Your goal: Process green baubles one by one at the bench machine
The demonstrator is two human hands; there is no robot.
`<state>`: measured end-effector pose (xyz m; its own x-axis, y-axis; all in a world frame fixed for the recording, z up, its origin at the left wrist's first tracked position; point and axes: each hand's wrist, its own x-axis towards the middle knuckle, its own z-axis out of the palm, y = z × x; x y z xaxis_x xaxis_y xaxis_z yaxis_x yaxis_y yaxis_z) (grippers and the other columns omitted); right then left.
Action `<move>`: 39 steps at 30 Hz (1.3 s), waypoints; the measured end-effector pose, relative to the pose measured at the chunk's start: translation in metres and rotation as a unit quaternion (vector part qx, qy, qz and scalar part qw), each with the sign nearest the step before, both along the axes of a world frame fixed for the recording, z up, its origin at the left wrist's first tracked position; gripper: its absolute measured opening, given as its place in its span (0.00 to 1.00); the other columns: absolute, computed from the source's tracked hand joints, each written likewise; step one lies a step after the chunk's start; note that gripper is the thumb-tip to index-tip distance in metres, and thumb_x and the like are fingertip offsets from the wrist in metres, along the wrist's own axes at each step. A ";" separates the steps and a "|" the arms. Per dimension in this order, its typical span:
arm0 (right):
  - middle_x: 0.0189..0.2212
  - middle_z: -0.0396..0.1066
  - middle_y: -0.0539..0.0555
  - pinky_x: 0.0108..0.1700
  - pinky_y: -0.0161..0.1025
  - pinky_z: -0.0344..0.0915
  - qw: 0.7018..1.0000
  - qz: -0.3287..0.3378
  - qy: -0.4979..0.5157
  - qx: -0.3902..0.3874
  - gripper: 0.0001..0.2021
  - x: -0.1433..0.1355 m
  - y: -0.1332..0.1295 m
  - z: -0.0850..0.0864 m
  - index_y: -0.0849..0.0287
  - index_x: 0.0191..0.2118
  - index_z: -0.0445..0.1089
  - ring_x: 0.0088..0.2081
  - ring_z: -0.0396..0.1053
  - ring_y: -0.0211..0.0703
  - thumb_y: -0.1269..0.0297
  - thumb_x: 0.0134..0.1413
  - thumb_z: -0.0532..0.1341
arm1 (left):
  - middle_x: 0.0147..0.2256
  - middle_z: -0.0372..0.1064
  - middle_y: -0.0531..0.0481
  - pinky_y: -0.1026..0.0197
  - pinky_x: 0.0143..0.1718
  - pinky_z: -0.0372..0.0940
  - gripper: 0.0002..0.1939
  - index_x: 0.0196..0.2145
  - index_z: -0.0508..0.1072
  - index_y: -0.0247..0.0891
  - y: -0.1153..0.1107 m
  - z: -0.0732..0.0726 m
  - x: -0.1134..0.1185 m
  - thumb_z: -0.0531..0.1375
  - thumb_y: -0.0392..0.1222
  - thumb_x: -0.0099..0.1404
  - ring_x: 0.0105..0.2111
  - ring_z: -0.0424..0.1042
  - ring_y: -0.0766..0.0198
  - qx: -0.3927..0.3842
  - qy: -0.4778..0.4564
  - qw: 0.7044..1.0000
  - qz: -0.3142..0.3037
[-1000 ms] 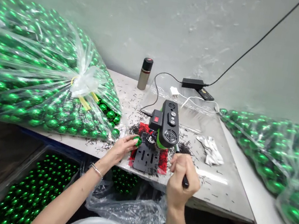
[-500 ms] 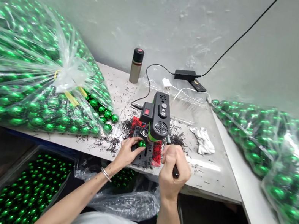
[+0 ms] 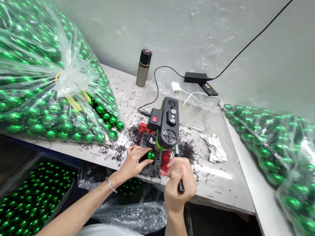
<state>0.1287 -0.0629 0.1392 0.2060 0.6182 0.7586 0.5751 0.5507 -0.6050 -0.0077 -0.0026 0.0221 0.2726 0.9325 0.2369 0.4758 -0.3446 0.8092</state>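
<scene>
A shiny green bauble (image 3: 151, 155) is pinched between the thumb and fingers of my left hand (image 3: 134, 162). It sits over the dark base plate, just below the head of a small black bench drill press (image 3: 170, 122). The chuck and the bauble's contact with it are hidden by the head. My right hand (image 3: 179, 183) is wrapped round the drill press lever (image 3: 181, 187), whose black grip end pokes out below the fist. Red material (image 3: 166, 159) and black shavings surround the base.
A big clear bag of green baubles (image 3: 23, 82) lies at left, loose baubles (image 3: 113, 120) by its edge. Another bag (image 3: 279, 155) lies at right. A bottle (image 3: 143, 68), power adapter (image 3: 195, 78) and white gloves (image 3: 215, 147) are on the table (image 3: 231, 184). Below stands a bauble-filled bin (image 3: 33, 198).
My right hand and the lever's grip end have shifted slightly left and downward. The bauble in my left hand has moved a little toward me and to the right.
</scene>
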 end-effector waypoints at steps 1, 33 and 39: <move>0.24 0.64 0.48 0.31 0.36 0.60 1.000 -0.002 -0.007 0.006 0.15 0.001 0.000 -0.007 0.56 0.25 0.60 0.28 0.66 0.37 0.75 0.64 0.53 | 0.49 0.78 0.42 0.42 0.60 0.54 0.17 0.52 0.77 0.41 0.000 0.000 0.000 0.66 0.42 0.65 0.51 0.72 0.49 0.000 0.002 1.000 -0.002; 0.21 0.63 0.47 0.27 0.37 0.58 0.998 -0.041 0.053 -0.012 0.19 -0.002 0.009 0.013 0.56 0.22 0.59 0.24 0.63 0.35 0.68 0.67 0.54 | 0.49 0.76 0.40 0.42 0.57 0.63 0.20 0.57 0.74 0.44 -0.032 -0.002 -0.014 0.63 0.48 0.68 0.51 0.72 0.48 0.041 -0.032 0.999 -0.010; 0.20 0.62 0.48 0.26 0.37 0.57 0.995 -0.056 0.072 0.034 0.20 -0.008 0.010 0.004 0.57 0.21 0.59 0.23 0.63 0.35 0.68 0.67 0.55 | 0.61 0.65 0.36 0.40 0.60 0.59 0.34 0.63 0.66 0.43 -0.035 0.004 -0.048 0.64 0.60 0.65 0.60 0.64 0.43 0.114 0.061 0.992 0.011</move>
